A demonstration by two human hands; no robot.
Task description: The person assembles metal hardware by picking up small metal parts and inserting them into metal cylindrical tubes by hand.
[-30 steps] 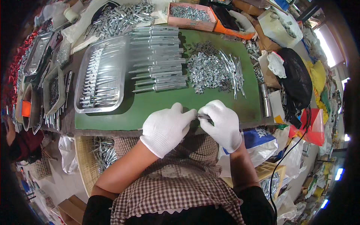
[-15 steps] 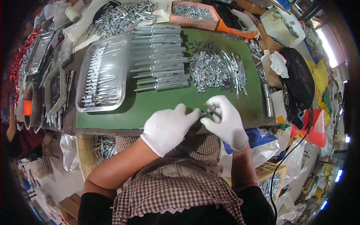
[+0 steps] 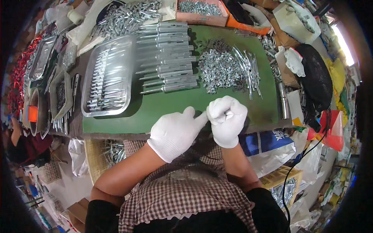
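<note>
Gloved in white cotton, the right hand [image 3: 227, 118] is curled nearly into a fist around a small shiny metal part [image 3: 228, 113], barely visible between its fingers, at the near edge of the green-topped workbench [image 3: 175, 105]. The white-gloved left hand [image 3: 175, 132] points a finger against it, holding nothing visible. Thick gloves could likely let the piece slip off the edge, away from the heap of silver fittings [image 3: 221, 70].

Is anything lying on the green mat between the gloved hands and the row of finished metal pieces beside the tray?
Nothing visible does. The left hand and right hand meet at the near edge of the green mat; bare mat runs up to the row of metal pieces.
</note>
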